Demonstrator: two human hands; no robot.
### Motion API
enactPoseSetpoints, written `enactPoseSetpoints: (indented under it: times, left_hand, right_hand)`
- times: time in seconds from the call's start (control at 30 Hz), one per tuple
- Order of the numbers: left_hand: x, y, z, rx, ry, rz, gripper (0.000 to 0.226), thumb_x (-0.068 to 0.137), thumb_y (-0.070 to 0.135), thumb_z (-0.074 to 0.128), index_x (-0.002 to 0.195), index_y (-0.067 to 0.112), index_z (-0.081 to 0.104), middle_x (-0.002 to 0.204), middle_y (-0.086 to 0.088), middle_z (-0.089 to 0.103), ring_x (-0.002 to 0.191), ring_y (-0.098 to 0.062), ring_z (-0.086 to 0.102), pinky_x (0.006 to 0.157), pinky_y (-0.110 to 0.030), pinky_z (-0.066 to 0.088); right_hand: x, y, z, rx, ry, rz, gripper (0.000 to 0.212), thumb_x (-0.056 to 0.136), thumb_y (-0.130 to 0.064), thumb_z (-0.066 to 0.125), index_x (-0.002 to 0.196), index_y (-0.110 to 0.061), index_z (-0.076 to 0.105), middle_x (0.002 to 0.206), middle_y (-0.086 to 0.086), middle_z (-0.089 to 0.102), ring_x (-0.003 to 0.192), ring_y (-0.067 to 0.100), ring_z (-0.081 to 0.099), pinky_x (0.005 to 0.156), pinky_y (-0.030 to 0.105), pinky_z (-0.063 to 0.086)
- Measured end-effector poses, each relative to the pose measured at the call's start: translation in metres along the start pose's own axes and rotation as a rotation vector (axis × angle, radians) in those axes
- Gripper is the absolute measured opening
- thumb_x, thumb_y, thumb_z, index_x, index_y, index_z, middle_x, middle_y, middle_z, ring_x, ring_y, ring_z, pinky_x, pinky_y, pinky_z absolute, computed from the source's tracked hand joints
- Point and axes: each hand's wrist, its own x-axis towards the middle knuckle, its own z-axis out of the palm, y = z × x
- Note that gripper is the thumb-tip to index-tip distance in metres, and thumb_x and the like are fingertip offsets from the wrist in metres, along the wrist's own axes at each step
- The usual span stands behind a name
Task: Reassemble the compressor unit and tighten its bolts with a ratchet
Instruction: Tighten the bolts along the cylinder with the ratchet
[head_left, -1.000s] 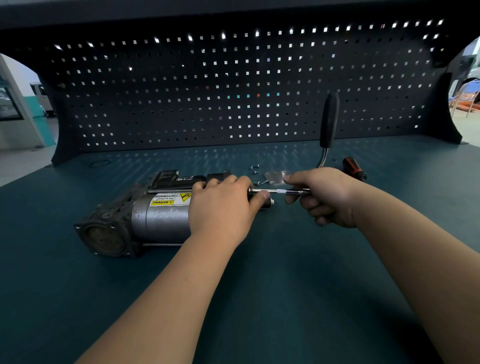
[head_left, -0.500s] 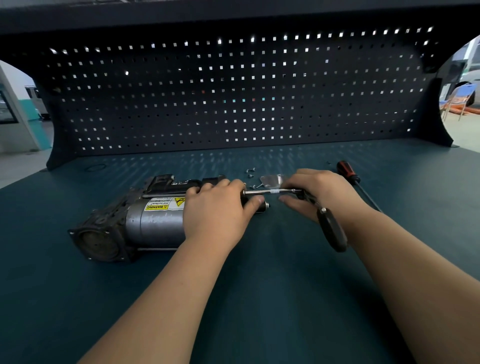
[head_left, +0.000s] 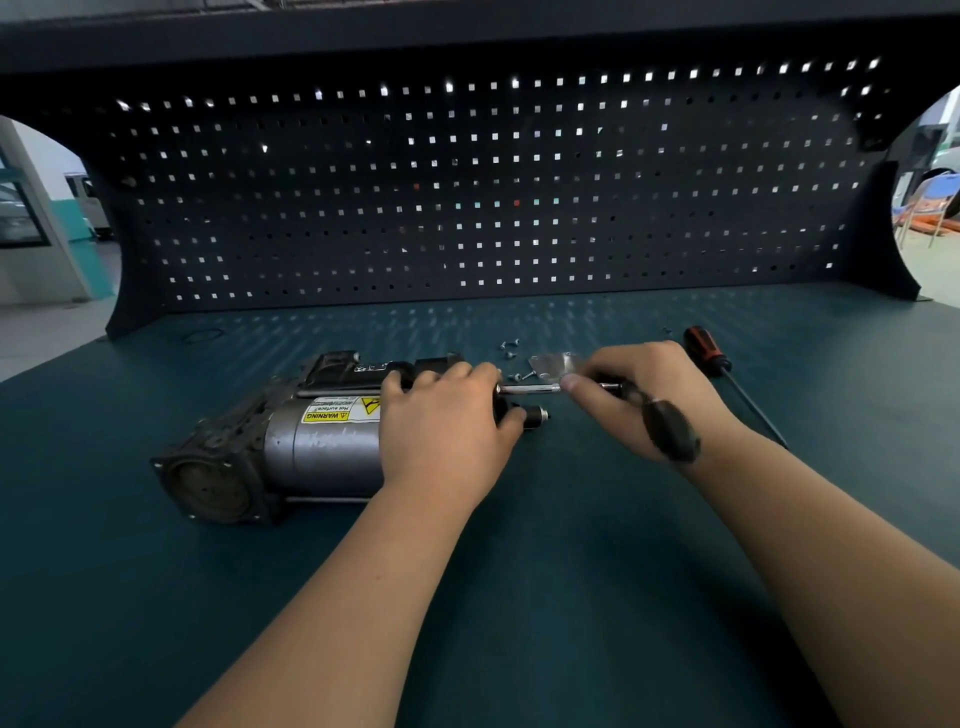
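L hand (head_left: 447, 423) curled round R end of compressor (head_left: 317, 447) on bench (head_left: 519, 597), R hand (head_left: 649, 400) pinching shaft of ratchet (head_left: 670, 434), black handle blurred

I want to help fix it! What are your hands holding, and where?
Left grip: the compressor, round its right end. Right grip: the ratchet, at its head end by the silver extension bar; the black handle sticks out free.

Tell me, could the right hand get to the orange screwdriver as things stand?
Probably, yes. The screwdriver lies on the bench right beside the right hand, with nothing between them. That hand grips the ratchet, though, so it would likely have to set it down first.
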Motion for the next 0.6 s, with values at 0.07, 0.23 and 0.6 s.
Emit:
enactPoseSetpoints:
  times: [0.07,0.23,0.6]
  left_hand:
    - [-0.001,0.0,0.0,0.013,0.004,0.005,0.039,0.088,0.062,0.044,0.116,0.034,0.052,0.112,0.011,0.06,0.11,-0.019,0.054,0.105,-0.045,0.024]
    - [0.0,0.002,-0.001,0.043,-0.01,0.012,0.039,0.088,0.061,0.044,0.116,0.034,0.052,0.114,0.01,0.059,0.111,-0.019,0.053,0.104,-0.046,0.026]
    - [0.0,0.001,-0.004,0.023,-0.014,0.02,0.042,0.09,0.065,0.031,0.109,0.036,0.053,0.109,0.01,0.061,0.108,-0.02,0.054,0.104,-0.045,0.023]
  right_hand:
    - [0.003,-0.003,-0.002,0.063,-0.079,0.116,0.024,0.088,-0.039,0.062,0.066,-0.032,0.064,0.051,-0.013,0.052,0.048,0.003,0.046,0.045,0.014,0.034]
    - [0.011,-0.012,-0.006,0.378,-0.241,0.532,0.033,0.089,-0.035,0.061,0.065,-0.013,0.068,0.04,-0.009,0.036,0.036,0.012,0.034,0.039,0.024,0.04]
    - [0.011,-0.019,-0.007,0.487,-0.322,0.651,0.032,0.091,-0.035,0.057,0.07,-0.013,0.066,0.043,-0.004,0.029,0.034,0.012,0.026,0.038,0.021,0.036]
